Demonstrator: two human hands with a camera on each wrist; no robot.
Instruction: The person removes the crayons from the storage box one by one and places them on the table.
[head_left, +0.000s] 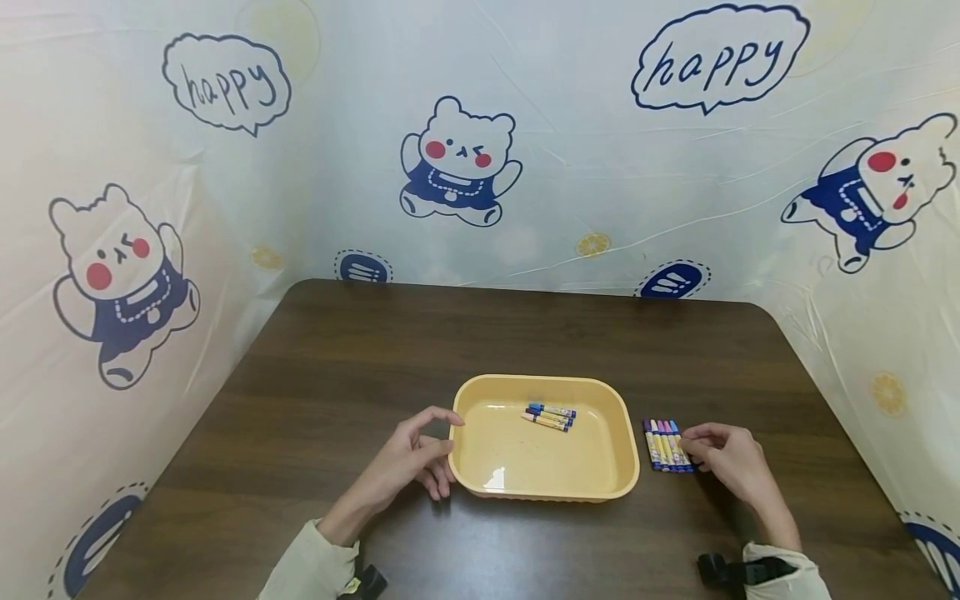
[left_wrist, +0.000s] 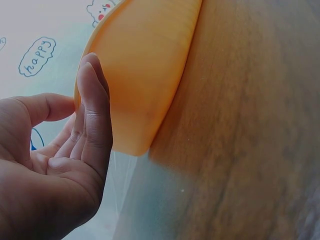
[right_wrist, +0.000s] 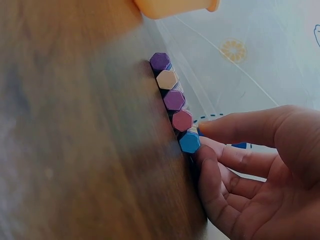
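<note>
A yellow plastic tray (head_left: 510,467) stands on the table, with several crayons (head_left: 550,417) lying together inside it. At the tray's left side, my left hand (head_left: 412,458) pinches the rim between thumb and fingers; the left wrist view shows the tray wall (left_wrist: 145,80) beside those fingers. To the right of the tray lies a side-by-side row of crayons (head_left: 663,446), their hexagonal ends purple, beige, pink and blue. My right hand (head_left: 731,458) has its thumb and fingertips around the blue crayon (right_wrist: 190,143) at the row's right end.
The dark wooden table (head_left: 480,333) reaches back to a pale printed curtain (head_left: 562,192), which also hangs along both sides. A black strap (head_left: 750,571) sits on the right wrist over the light sleeve.
</note>
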